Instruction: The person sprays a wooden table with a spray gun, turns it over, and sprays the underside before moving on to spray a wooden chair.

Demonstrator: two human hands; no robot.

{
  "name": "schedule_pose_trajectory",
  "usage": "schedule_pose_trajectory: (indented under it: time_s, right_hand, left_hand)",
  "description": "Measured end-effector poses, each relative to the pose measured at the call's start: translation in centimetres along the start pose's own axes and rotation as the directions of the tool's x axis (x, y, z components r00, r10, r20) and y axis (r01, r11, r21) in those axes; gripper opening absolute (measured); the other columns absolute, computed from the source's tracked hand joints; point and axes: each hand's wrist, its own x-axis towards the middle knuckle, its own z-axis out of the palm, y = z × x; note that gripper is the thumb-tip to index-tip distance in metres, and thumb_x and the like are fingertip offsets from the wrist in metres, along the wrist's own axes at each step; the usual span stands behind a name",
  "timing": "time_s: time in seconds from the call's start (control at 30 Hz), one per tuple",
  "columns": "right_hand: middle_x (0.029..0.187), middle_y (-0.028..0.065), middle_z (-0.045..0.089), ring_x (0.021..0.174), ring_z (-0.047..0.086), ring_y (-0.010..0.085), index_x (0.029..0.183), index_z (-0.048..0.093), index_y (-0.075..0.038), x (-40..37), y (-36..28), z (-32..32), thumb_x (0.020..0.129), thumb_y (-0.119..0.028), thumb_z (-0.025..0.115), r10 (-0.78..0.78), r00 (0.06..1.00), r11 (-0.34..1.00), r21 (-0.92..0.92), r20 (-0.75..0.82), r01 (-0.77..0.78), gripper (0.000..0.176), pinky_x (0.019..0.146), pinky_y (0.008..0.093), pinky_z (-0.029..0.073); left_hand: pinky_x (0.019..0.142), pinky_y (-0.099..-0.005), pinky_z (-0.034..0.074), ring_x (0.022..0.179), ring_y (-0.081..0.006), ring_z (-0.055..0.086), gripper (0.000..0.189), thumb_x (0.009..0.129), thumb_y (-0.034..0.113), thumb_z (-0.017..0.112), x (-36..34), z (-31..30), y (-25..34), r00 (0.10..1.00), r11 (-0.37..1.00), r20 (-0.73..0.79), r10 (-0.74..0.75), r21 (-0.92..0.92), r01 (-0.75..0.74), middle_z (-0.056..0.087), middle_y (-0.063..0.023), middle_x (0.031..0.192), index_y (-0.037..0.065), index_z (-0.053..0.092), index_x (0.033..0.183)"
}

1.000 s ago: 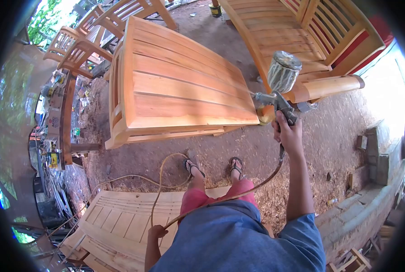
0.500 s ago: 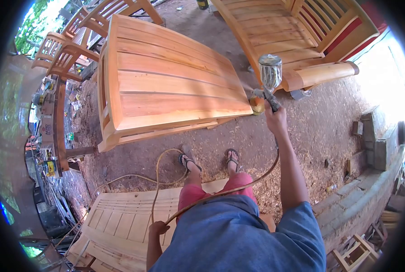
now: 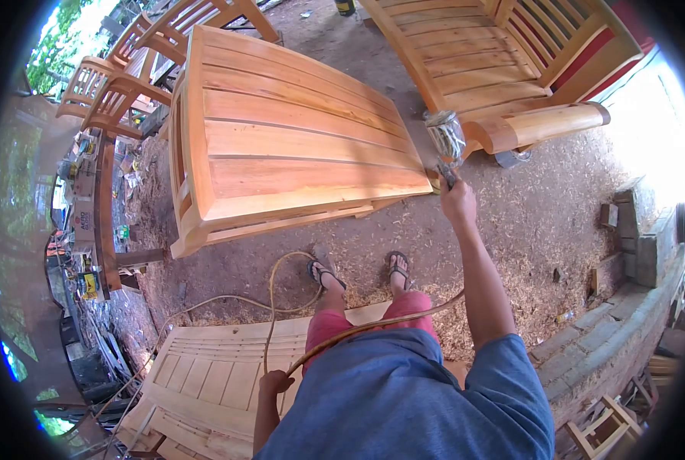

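My right hand (image 3: 458,205) is closed round the handle of a spray gun (image 3: 446,143), whose cup is smeared and tilted to the left. The gun is just off the right end of a slatted wooden table (image 3: 304,142), whose top looks glossy in places. Down by my left hip, my left hand (image 3: 276,382) is closed on a tan air hose (image 3: 358,332). The hose crosses in front of my shorts towards my right arm, and another stretch loops over the ground by my feet. The nozzle of the gun is hard to make out.
A slatted wooden bench (image 3: 503,69) stands beyond the table to the right. Pale wooden furniture (image 3: 212,376) lies behind my legs. Wooden chairs (image 3: 113,100) stand at the far left. A low block wall (image 3: 588,337) runs along the right, and shavings cover the ground.
My right hand has moved slightly left and down with the spray gun, and its cup has gone from nearly upright to tilted. My left hand stays on the hose.
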Motion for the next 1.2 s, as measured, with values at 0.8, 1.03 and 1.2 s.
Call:
schedule_pose_trajectory:
  time_s: [0.8,1.03,1.2]
  right_hand:
    - [0.068,0.0063,0.055,0.043,0.039,0.0049,0.097,0.054,-0.002,-6.6,0.8,-16.6,0.097,-0.031,0.057,-0.225,0.922,0.384,0.898,0.316,-0.214,0.029,0.039,0.0212,0.027]
    - [0.067,0.0076,0.054,0.043,0.041,0.0057,0.097,0.055,-0.002,-6.3,-1.3,-18.5,0.091,-0.048,0.060,-0.448,0.864,0.303,0.948,0.231,-0.096,0.047,0.037,0.0210,0.027]
    - [0.060,0.0047,0.050,0.042,0.039,0.0058,0.087,0.055,0.000,-5.9,-3.3,-19.0,0.086,-0.058,0.061,-0.524,0.814,0.270,0.956,0.249,-0.118,0.059,0.037,0.0209,0.026]
  left_hand:
    - [0.090,-0.0435,0.051,0.105,-0.0300,0.065,0.048,0.081,0.049,0.062,3.6,1.7,-2.3,0.999,0.996,-0.023,0.045,0.073,-0.043,0.068,-0.0137,0.112,0.012,0.070,0.110]
    - [0.091,-0.0436,0.050,0.108,-0.0305,0.063,0.048,0.082,0.049,0.061,3.2,2.1,-1.9,0.998,0.994,0.010,0.066,0.084,-0.066,0.067,-0.0141,0.114,0.011,0.070,0.111]
    - [0.092,-0.0431,0.050,0.108,-0.0313,0.063,0.049,0.082,0.049,0.062,1.3,2.2,-1.5,0.999,0.999,0.023,0.037,0.028,-0.037,0.067,-0.0153,0.114,0.009,0.069,0.111]
